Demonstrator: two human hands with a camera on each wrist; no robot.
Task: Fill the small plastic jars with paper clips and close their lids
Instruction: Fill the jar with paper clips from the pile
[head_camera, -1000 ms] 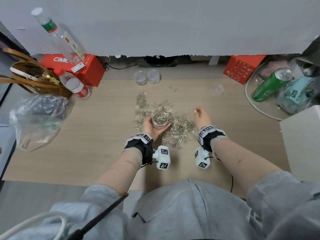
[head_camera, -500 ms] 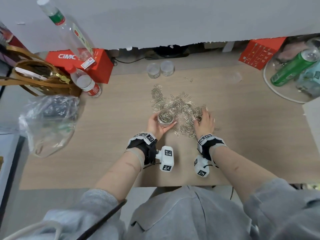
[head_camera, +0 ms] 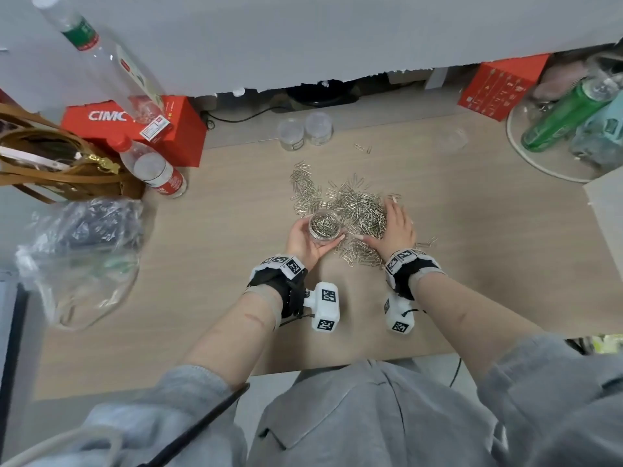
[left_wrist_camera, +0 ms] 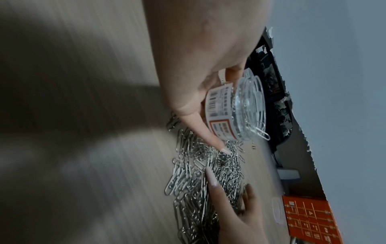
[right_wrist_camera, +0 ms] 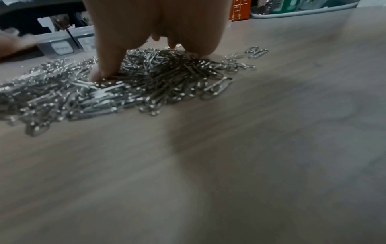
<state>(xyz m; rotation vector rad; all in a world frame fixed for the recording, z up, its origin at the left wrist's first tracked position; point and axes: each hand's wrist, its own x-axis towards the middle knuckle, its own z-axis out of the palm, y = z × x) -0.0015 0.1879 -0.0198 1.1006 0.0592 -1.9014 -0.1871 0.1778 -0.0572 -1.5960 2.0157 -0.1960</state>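
Observation:
My left hand point(head_camera: 305, 242) grips a small clear plastic jar point(head_camera: 324, 224) with no lid, nearly full of silver paper clips; its white barcode label point(left_wrist_camera: 219, 105) shows in the left wrist view, and one clip hangs over the rim. A loose pile of paper clips point(head_camera: 357, 210) spreads over the wooden desk. My right hand point(head_camera: 396, 227) lies palm down on the pile's right side, thumb point(right_wrist_camera: 106, 66) and fingers spread into the clips point(right_wrist_camera: 146, 77). Two more clear jars point(head_camera: 305, 133) stand at the back of the desk. A clear lid point(head_camera: 455, 138) lies at the back right.
A red box point(head_camera: 135, 129), water bottles point(head_camera: 155, 173), a brown bag point(head_camera: 50, 166) and a plastic bag point(head_camera: 81, 254) crowd the left side. An orange-red box point(head_camera: 499, 85) and a round tray point(head_camera: 546, 166) with a green can point(head_camera: 563, 116) sit at the right.
My right hand has come down from just right of the pile onto the clips, fingers spread. The left hand still holds the jar. The head view has shifted.

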